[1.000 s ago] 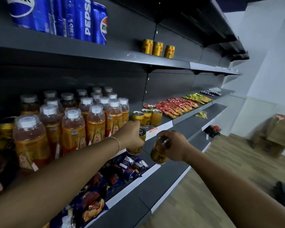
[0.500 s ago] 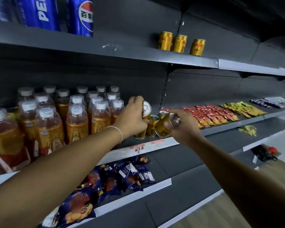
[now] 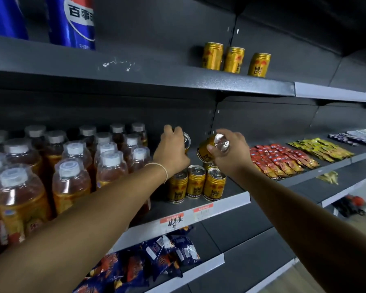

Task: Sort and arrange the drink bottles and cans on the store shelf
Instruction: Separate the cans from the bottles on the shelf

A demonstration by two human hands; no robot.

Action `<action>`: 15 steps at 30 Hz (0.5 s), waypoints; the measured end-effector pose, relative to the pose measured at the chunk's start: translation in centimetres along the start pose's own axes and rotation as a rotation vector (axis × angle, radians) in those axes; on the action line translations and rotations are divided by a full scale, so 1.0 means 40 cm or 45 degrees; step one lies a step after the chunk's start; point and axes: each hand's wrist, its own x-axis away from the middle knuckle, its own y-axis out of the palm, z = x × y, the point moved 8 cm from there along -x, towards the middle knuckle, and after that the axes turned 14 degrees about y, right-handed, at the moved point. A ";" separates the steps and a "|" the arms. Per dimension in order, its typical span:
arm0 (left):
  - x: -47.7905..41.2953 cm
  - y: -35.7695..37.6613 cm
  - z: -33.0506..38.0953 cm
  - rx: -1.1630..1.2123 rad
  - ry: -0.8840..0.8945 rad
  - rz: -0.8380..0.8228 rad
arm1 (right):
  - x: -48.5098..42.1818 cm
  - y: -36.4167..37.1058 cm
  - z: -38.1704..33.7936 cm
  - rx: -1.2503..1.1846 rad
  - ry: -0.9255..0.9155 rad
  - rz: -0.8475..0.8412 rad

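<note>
My left hand (image 3: pixel 171 150) grips a gold can (image 3: pixel 186 141), mostly hidden behind the fingers, above the middle shelf (image 3: pixel 226 199). My right hand (image 3: pixel 230 153) holds a second gold can (image 3: pixel 209 147), tilted with its silver top toward me. Both cans hang over a small group of gold cans (image 3: pixel 195 182) standing on that shelf. Left of them stand several orange tea bottles (image 3: pixel 72 176) with white caps. Three more gold cans (image 3: pixel 235 59) stand on the upper shelf (image 3: pixel 156 81).
Blue Pepsi cans (image 3: pixel 72 22) stand at the upper shelf's left end. Red snack packets (image 3: pixel 279 159) and yellow packets (image 3: pixel 319 148) lie to the right on the middle shelf. Blue snack bags (image 3: pixel 156 256) lie on the lower shelf. Bare shelf space lies beside the upper gold cans.
Both hands have risen from below the middle shelf's edge to above the standing gold cans, each carrying its can. The view has moved closer to the shelf.
</note>
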 end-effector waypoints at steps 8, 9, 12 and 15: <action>-0.023 0.104 -0.085 -0.022 -0.262 -0.160 | -0.145 0.137 0.011 0.038 -0.097 -0.171; -0.025 0.115 -0.093 -0.025 -0.289 -0.174 | -0.158 0.159 0.016 0.058 -0.123 -0.210; -0.028 0.152 -0.124 -0.019 -0.389 -0.230 | -0.196 0.226 0.040 0.129 -0.176 -0.349; -0.036 0.180 -0.158 -0.028 -0.517 -0.266 | -0.232 0.286 0.064 0.158 -0.193 -0.507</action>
